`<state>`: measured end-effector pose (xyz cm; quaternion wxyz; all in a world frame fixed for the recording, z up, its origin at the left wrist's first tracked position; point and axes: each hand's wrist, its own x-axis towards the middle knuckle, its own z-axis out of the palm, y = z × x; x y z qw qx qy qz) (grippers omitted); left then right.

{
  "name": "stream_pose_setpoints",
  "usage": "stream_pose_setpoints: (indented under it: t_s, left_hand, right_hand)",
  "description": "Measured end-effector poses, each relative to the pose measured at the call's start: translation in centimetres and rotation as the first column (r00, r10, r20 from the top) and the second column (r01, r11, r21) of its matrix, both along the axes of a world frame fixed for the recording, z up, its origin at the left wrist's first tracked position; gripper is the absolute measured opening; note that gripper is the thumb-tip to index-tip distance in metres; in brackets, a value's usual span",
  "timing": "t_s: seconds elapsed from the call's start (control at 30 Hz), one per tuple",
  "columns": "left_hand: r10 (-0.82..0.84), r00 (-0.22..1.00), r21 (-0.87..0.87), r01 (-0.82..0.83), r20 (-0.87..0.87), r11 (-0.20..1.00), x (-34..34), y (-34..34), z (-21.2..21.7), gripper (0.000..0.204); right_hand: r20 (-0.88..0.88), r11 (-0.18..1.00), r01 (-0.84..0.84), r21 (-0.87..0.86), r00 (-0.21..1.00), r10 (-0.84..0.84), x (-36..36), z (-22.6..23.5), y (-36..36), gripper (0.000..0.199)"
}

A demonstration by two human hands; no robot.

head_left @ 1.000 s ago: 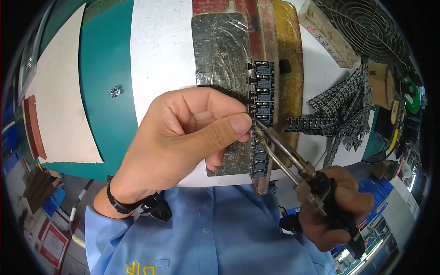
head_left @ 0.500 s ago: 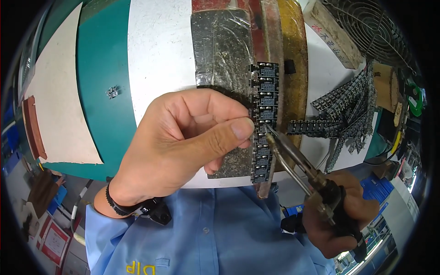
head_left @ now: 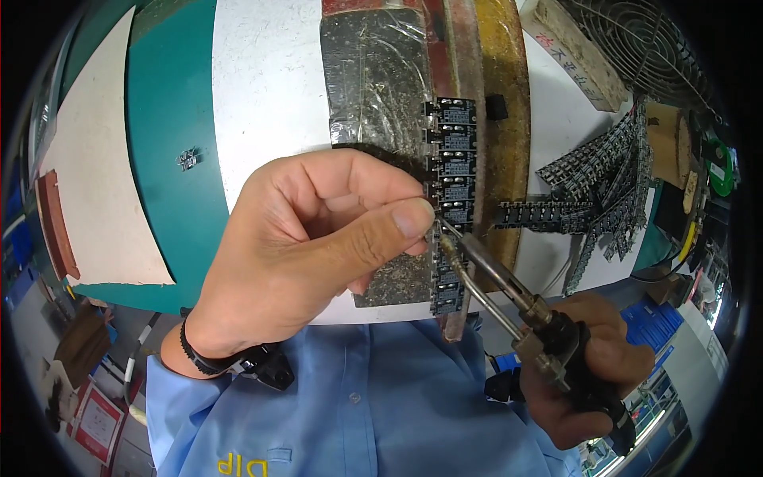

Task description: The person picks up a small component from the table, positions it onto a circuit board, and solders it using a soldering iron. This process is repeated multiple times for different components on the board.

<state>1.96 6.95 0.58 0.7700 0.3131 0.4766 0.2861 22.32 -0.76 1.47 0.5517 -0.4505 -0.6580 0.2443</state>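
Observation:
A row of small black circuit boards [head_left: 458,164] runs along a narrow bar [head_left: 454,327] in the middle of the worktop. My left hand [head_left: 302,238] is closed in a pinch at the left edge of this row; whatever lies between thumb and forefinger is hidden. In my right hand [head_left: 576,374] is a soldering iron [head_left: 509,282] with a dark handle and a thin metal feed tube beside its barrel. Its tip meets the row just right of my left thumb. The thumb and the iron cover part of the boards there.
Further strips of black boards [head_left: 592,215] lie heaped on the right. Beyond them are a wire fan guard [head_left: 636,48] and a pale block [head_left: 579,60]. A few small metal parts [head_left: 187,159] rest on the green mat [head_left: 171,95] at left. A taped black pad [head_left: 377,79] lies beside the row.
The iron's tip has shifted left across the row, closer to my left thumb. My left hand keeps its pinch. The whole view has slid slightly.

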Motion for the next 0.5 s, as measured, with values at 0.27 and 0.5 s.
stream_pose_setpoints:
  t_s: [0.27,0.5]
  left_hand:
    - [0.009,1.0,0.0,-0.009,-0.009,1.0,0.1,-0.1,-0.2,0.018]
    - [0.032,0.999,-0.001,-0.032,-0.022,0.999,0.8,-0.2,-0.5,0.016]
  right_hand:
    - [0.026,0.996,-0.038,-0.086,0.999,0.04,0.2,0.5,-0.3,0.044]
    - [-0.056,0.979,-0.142,-0.147,0.989,0.135,1.7,0.4,-0.2,0.047]
